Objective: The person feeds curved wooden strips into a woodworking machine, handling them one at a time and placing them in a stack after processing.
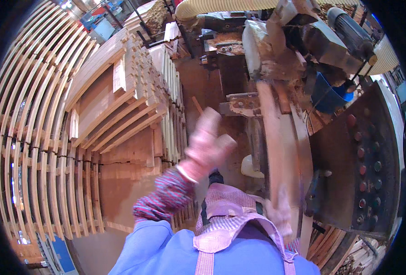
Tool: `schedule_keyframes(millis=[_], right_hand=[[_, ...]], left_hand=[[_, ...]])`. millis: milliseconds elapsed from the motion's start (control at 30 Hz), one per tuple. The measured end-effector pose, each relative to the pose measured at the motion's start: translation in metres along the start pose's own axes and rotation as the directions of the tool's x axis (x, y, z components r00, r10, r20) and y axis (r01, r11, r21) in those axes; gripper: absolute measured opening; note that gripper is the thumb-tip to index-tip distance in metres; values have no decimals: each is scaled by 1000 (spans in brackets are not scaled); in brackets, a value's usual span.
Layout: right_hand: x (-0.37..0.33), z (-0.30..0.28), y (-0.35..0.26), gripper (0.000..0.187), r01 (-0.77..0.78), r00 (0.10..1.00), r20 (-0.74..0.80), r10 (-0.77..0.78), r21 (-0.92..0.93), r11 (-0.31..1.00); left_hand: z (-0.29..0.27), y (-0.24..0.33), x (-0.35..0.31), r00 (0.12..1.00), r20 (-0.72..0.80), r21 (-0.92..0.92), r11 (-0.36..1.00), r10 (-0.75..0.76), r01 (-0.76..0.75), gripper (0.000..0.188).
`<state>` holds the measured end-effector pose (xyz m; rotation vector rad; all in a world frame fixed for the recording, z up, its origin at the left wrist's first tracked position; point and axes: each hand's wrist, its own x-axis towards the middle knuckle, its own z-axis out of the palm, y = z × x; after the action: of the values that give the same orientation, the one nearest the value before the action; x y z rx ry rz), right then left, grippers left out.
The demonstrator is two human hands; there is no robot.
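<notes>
"Question one, please: how is the left hand [207, 145]?"

"It is spread wide and holds nothing that I can see. It is somewhat blurred, and it hangs between the stack of curved wooden pieces [120, 107] and the woodworking machine [258, 50]."

"And the right hand [280, 213]?"

"It is more blurred. It is at the near end of a long wooden board [271, 142], but whether it pinches the board or only lies against it, I cannot tell."

"Where exactly is this board?"

"It stretches from the machine toward the person, to the right of the pink checked apron [230, 197]. Farther right stands a dark control panel [349, 174] with red and green buttons."

"What else is near?"

"A blue bucket [324, 94] is beyond the panel, and many long slats [33, 160] are stacked at the far left."
</notes>
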<state>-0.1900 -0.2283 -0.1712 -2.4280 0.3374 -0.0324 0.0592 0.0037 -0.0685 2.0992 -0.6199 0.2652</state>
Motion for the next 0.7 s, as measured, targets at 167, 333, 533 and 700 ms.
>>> schedule_keyframes(millis=[167,333,533,700], right_hand=[[-68,11,74,64,-58,983,-184,-27,-439,897],[80,8,71,48,-121,990,-135,43,-649,751],[259,9,91,51,-75,985,-167,-46,-649,757],[312,1,58,52,-32,943,-321,-94,-367,930]], left_hand=[[-201,-136,147,680,-721,-230,972,-136,-50,44],[-373,-313,203,813,-440,729,378,-382,571,78],[-368,-400,232,631,-525,24,731,-571,682,62],[-331,-328,198,517,-499,-675,686,-695,271,45]])
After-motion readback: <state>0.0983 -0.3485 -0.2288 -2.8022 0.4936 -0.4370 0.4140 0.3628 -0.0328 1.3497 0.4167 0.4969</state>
